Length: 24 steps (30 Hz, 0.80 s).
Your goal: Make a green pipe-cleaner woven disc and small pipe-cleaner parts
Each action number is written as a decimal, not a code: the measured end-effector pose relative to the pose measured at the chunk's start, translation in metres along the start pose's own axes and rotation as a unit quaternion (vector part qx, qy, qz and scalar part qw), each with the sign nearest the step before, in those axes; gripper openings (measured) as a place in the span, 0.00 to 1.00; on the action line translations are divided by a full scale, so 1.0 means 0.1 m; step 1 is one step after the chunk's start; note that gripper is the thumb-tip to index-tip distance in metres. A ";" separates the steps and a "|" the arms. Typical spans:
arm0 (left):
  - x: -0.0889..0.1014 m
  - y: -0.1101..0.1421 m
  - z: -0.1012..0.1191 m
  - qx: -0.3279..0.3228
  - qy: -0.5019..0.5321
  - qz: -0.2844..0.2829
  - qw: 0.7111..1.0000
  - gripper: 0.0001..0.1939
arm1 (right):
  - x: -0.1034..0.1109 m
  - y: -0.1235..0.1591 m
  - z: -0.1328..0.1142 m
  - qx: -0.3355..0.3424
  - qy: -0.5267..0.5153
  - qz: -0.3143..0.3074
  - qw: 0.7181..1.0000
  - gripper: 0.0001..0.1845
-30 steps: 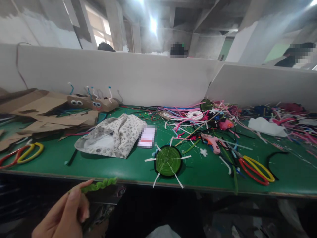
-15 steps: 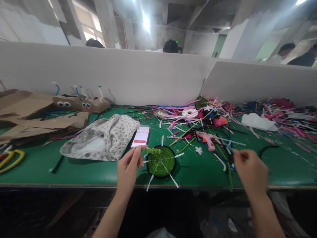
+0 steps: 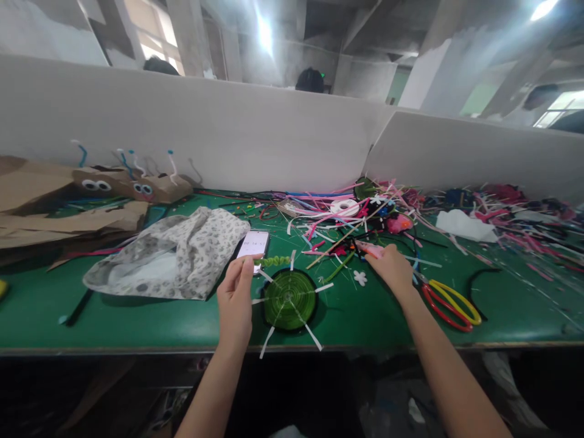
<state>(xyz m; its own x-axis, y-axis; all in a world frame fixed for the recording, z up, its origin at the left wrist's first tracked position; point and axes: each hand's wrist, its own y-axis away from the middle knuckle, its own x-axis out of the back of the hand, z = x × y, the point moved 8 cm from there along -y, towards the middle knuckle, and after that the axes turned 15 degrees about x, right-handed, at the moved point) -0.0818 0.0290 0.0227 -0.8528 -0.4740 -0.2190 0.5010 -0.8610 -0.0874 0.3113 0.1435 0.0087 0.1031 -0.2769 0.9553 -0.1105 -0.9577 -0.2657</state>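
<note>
My left hand (image 3: 237,295) pinches one end of a coiled green pipe cleaner (image 3: 275,261), its curls pointing right. Just below the coil lies a round green disc (image 3: 288,310) with a dark rim and white strips radiating from its centre. A phone (image 3: 253,242) showing a timer is behind the left hand. My right hand (image 3: 393,271) has its fingers closed around a pink glue gun (image 3: 371,248), which it mostly covers. Scissors with red and yellow handles (image 3: 449,301) rest beside my right wrist. A white flower shape (image 3: 360,278) sits between the disc and that hand.
A patterned cloth bag (image 3: 177,261) and brown paper pieces with googly eyes (image 3: 114,185) occupy the left. Pipe cleaners in a tangled pile (image 3: 506,213) spread over the right back. A tape roll (image 3: 345,208) lies near the low partition (image 3: 274,134). Other people's heads show beyond it.
My right hand has let go of the scissors, which now lie on the table, and moved left onto the glue gun. My left hand still holds the green coil. The view has shifted slightly.
</note>
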 end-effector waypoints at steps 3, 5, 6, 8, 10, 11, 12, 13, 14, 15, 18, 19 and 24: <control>0.00 0.03 0.03 -0.002 0.004 0.001 1.000 0.15 | 0.10 0.04 0.06 -0.014 0.002 0.025 1.000 0.31; 0.01 0.09 0.12 -0.032 0.005 0.013 0.999 0.13 | 0.14 0.07 0.09 -0.004 -0.003 0.038 0.999 0.31; 0.02 0.12 0.18 -0.050 0.007 0.020 0.999 0.13 | 0.14 0.09 0.10 0.010 -0.008 0.040 0.999 0.30; 0.04 0.19 0.27 -0.079 0.007 0.031 0.996 0.12 | 0.12 0.11 0.12 0.049 -0.022 0.039 0.998 0.28; 0.05 0.24 0.33 -0.095 0.004 0.041 0.995 0.11 | 0.10 0.15 0.13 0.097 -0.036 0.032 0.994 0.26; 0.05 0.26 0.35 -0.099 0.002 0.045 0.994 0.12 | 0.09 0.17 0.14 0.118 -0.039 0.032 0.992 0.24; 0.05 0.28 0.36 -0.102 0.001 0.048 0.994 0.12 | 0.09 0.20 0.15 0.137 -0.039 0.034 0.989 0.23; 0.06 0.29 0.37 -0.104 0.001 0.051 0.993 0.12 | 0.10 0.24 0.15 0.153 -0.035 0.039 0.987 0.22; 0.06 0.30 0.38 -0.107 0.003 0.054 0.993 0.12 | 0.12 0.28 0.16 0.165 -0.029 0.047 0.985 0.21; 0.07 0.31 0.39 -0.110 0.002 0.056 0.992 0.12 | 0.13 0.33 0.16 0.176 -0.022 0.056 0.983 0.20; 0.04 0.34 0.44 -0.120 -0.033 0.038 0.991 0.12 | 0.15 0.50 0.13 0.203 0.001 0.080 0.976 0.19; -0.01 0.35 0.47 -0.125 -0.062 0.007 0.990 0.13 | 0.15 0.55 0.12 0.208 0.010 0.087 0.974 0.19; -0.62 0.68 0.45 -0.106 -0.227 -0.324 0.912 0.12 | 0.12 0.71 0.07 0.213 0.058 0.103 0.970 0.19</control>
<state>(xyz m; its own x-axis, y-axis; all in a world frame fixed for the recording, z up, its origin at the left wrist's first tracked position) -0.0013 -0.0084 0.0746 -0.9291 0.0539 0.3659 -0.1547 -0.9553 -0.2520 0.3117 0.0712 0.0002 0.0071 -0.4787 0.8780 0.3034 -0.8356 -0.4580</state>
